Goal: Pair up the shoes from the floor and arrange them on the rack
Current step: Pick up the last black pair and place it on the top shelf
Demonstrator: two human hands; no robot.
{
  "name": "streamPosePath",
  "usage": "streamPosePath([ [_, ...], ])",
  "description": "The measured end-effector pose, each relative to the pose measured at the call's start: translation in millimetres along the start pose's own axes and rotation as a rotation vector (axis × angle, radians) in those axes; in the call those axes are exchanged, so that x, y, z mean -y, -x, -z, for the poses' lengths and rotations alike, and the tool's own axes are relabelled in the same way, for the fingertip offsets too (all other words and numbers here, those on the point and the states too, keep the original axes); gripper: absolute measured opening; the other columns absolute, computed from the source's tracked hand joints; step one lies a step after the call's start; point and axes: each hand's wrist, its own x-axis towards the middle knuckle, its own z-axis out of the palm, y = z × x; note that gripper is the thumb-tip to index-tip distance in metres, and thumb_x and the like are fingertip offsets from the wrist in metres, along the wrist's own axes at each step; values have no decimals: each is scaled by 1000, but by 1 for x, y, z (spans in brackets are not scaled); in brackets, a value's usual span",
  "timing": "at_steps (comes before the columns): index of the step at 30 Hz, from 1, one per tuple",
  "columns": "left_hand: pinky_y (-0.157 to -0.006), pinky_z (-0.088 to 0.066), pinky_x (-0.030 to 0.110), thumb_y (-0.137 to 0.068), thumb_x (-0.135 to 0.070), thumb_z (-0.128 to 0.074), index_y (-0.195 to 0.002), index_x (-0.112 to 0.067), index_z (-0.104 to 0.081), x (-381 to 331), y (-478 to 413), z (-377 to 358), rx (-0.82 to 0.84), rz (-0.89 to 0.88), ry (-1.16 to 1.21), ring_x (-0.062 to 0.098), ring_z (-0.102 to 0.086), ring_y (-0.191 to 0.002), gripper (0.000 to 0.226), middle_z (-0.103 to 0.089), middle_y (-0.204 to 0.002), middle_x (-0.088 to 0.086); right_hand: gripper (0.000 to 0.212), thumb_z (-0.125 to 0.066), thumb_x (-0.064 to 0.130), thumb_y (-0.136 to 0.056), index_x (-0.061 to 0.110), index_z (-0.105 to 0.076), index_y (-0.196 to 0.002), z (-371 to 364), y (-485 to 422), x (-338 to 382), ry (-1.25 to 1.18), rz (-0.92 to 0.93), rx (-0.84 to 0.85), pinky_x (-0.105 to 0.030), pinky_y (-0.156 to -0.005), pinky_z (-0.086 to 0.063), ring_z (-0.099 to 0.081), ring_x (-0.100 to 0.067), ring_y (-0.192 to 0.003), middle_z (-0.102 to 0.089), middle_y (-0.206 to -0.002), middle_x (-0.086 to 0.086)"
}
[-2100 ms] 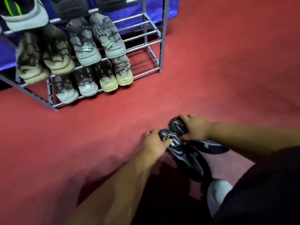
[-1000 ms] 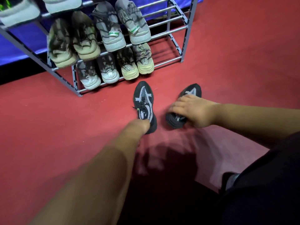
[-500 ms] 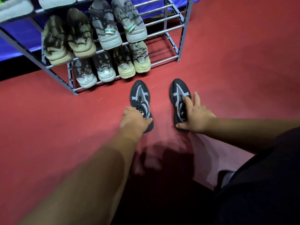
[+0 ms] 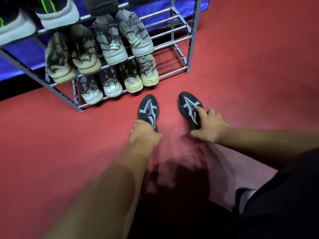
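Observation:
Two black sneakers with grey stripes stand on the red floor, toes toward the rack. My left hand (image 4: 144,133) grips the heel of the left black sneaker (image 4: 148,107). My right hand (image 4: 209,125) holds the heel end of the right black sneaker (image 4: 187,105), with its index finger lying along the top. The grey metal shoe rack (image 4: 172,43) stands just beyond them. Its right side shows bare rails on the lower tiers.
Several pairs of grey, beige and white sneakers fill the rack's left and middle, such as the beige pair (image 4: 140,75) on the bottom tier. A blue cloth (image 4: 155,9) hangs behind the rack. My dark-clothed leg and white shoe (image 4: 245,199) sit at the lower right.
Both hands have carried the black sneakers forward from near my knee to the floor before the rack. The right sneaker was turned toe-forward and set down apart from the left one.

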Motion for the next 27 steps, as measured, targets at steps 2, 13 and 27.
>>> streamPosePath([
  [2, -95, -54, 38, -71, -57, -72, -130, -3, -59, -8, 4, 16, 13, -36, 6, 33, -64, -118, 82, -65, -126, 12, 104, -66, 61, -73, 33, -20, -161, 20, 1, 6, -50, -19, -21, -50, -109, -41, -39, -46, -135, -40, -144, -20],
  [13, -78, -58, 34, -69, -58, -66, -79, -17, -69, -82, 63, 181, 4, -233, 136, 30, -68, -86, 42, -69, -86, 4, 65, -62, 53, -65, 36, -56, -127, 176, 49, 95, -254, 171, -138, -29, -70, -51, -63, -24, -96, -67, -104, -7],
  [27, -58, -51, 27, -70, -56, -68, -74, -15, -74, -91, 191, 376, -277, -378, 213, 18, -66, -59, 42, -69, -59, -2, 51, -75, 44, -58, 33, -69, -107, 320, 165, 158, -597, 391, -466, -37, -77, -61, -74, -14, -75, -77, -83, 8],
])
